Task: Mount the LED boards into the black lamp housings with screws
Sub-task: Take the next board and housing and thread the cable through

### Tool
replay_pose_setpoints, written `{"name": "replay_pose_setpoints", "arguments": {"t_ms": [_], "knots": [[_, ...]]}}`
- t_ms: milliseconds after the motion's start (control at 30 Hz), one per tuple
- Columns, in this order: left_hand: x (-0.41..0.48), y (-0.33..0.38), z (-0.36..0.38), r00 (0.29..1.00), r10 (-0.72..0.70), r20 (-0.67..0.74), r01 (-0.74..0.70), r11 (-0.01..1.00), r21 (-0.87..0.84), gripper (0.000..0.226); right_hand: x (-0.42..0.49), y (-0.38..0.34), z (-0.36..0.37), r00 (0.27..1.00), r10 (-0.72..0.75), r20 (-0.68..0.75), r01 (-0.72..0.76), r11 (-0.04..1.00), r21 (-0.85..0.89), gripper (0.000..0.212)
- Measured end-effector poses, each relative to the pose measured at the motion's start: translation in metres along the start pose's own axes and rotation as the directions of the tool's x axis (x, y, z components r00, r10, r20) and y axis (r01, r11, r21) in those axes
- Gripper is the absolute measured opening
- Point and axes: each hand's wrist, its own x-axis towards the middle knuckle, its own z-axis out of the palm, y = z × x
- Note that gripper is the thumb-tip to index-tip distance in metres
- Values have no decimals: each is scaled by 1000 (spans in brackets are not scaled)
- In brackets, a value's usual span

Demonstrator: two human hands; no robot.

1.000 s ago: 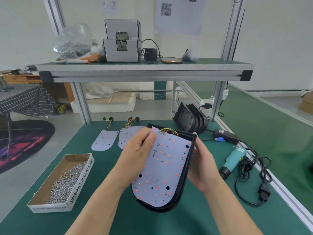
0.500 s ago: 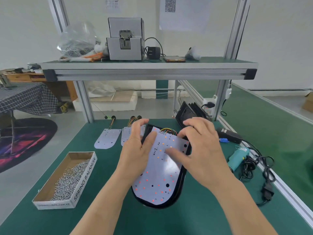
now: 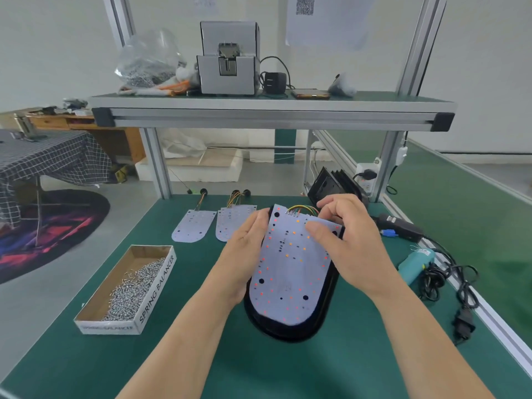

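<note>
A white LED board (image 3: 288, 272) with red and orange dots lies in a black lamp housing (image 3: 290, 331) on the green mat, rounded end toward me. My left hand (image 3: 244, 251) grips the housing's left edge. My right hand (image 3: 345, 240) rests over the board's far right corner, thumb pressed on the board, fingers by its coloured wires (image 3: 300, 209). Two spare LED boards (image 3: 193, 226) (image 3: 230, 223) lie flat farther back. A cardboard box of screws (image 3: 129, 289) sits at the left. A stack of black housings (image 3: 334, 184) leans at the back right.
A teal electric screwdriver (image 3: 416, 264) with its black cable (image 3: 449, 280) and a black power adapter (image 3: 400, 227) lie at the right, beside the aluminium rail (image 3: 489, 318). An overhead shelf (image 3: 270, 110) carries a grey screw feeder (image 3: 229, 59) and a bag of screws.
The housing with its board came down from being held tilted in the air onto the mat. My right hand moved from under the housing onto the board's top right corner.
</note>
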Motion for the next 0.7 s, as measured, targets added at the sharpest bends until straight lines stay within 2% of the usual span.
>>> {"name": "replay_pose_setpoints", "arguments": {"t_ms": [100, 267, 400, 500, 567, 667, 700], "knots": [[0, 0, 0, 999, 10, -37, -13, 998, -63, 29, -2, -1, 2, 998, -47, -38, 48, 998, 26, 17], [2, 1, 3, 982, 96, -160, -100, 995, -23, 31, -6, 0, 10, 990, -129, 51, 133, 988, -76, 16], [-2, 4, -1, 993, 95, -75, -93, 995, 30, 32, -7, 4, 6, 990, -89, 114, 93, 995, -31, 19], [-7, 8, -5, 999, 53, -6, -53, 999, -6, 30, -6, 7, 4, 994, -71, 88, 73, 997, -18, 19], [-9, 9, -7, 996, 69, 54, -65, 996, -64, 18, -4, 7, 2, 995, -88, 52, 90, 996, -26, 20], [-11, 3, -11, 990, 130, 59, -126, 990, -65, 6, -2, 7, 4, 991, -115, 73, 115, 993, 8, 16], [-11, 2, -11, 988, 147, 41, -144, 987, -65, 8, -1, 8, 4, 990, -104, 90, 97, 992, 79, 13]]}}
